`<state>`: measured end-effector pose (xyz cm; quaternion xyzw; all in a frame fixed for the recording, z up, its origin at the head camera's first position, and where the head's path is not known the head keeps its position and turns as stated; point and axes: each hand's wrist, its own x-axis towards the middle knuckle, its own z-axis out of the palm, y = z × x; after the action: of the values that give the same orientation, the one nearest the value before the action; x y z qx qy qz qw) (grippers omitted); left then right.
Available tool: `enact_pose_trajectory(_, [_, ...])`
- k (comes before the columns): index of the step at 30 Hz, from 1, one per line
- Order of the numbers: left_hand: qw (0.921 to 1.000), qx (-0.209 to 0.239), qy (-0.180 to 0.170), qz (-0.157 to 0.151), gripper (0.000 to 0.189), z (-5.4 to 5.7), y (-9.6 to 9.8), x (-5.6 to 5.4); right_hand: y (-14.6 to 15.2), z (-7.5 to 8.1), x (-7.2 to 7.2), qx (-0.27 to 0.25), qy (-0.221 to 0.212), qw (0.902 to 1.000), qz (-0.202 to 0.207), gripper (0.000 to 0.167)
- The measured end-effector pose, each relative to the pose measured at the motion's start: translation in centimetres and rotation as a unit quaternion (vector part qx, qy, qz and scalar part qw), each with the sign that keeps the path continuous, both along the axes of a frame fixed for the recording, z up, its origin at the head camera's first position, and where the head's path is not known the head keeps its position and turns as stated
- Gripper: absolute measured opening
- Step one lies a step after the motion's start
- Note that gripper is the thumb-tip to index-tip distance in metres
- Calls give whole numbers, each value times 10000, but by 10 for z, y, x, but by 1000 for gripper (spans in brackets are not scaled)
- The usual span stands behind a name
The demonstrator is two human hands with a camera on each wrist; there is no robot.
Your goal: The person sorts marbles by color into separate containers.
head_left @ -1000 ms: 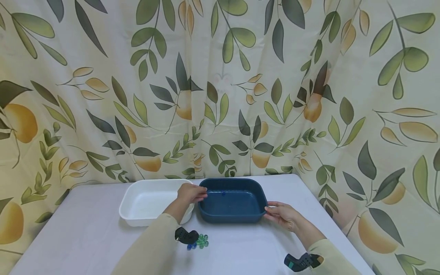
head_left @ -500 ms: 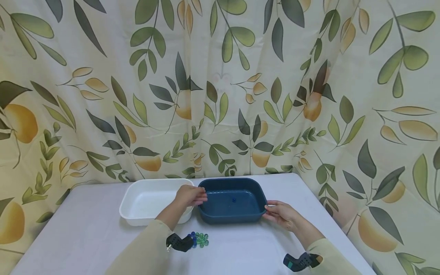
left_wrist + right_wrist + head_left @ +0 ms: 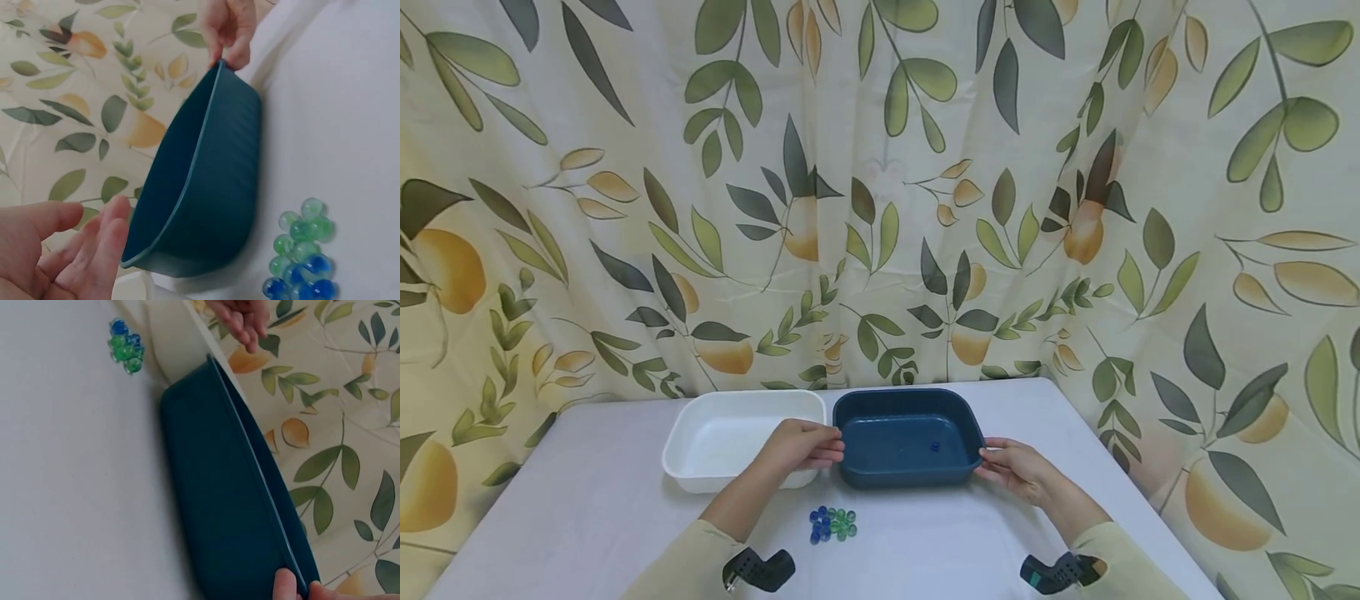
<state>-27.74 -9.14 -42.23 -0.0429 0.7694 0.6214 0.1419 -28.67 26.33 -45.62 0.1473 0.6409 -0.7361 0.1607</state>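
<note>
A dark blue rectangular basin stands on the table, with one small blue marble on its floor, right of centre. My right hand pinches the basin's right rim between thumb and fingers, as the right wrist view also shows. Just off the left rim is my left hand, its fingers loosely extended and holding nothing. It hovers over the right end of a white basin and hides part of it. A cluster of green marbles and blue marbles lies on the tabletop in front of the basins.
The table is covered by a white cloth. Right behind it hangs a leaf-and-fruit patterned curtain. The two basins stand side by side near the table's back edge.
My left hand has let go of the blue basin's left rim and drawn back leftward. The marble inside has rolled rightward and nearer. The right hand still holds its rim.
</note>
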Motion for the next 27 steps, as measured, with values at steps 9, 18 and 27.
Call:
enact_pose_trajectory(9, [9991,-349,-91,-207,30,-15,-20,24,0,2,2,-51,-19,10000,5,56])
enact_pose_trajectory(18, [9986,-502,27,-164,26,-36,-38,39,1,-1,0,-99,-5,9999,36,56])
enact_pose_trajectory(27, [9958,-807,330,-291,22,-66,-50,45,0,-1,0,-65,-17,10000,11,56])
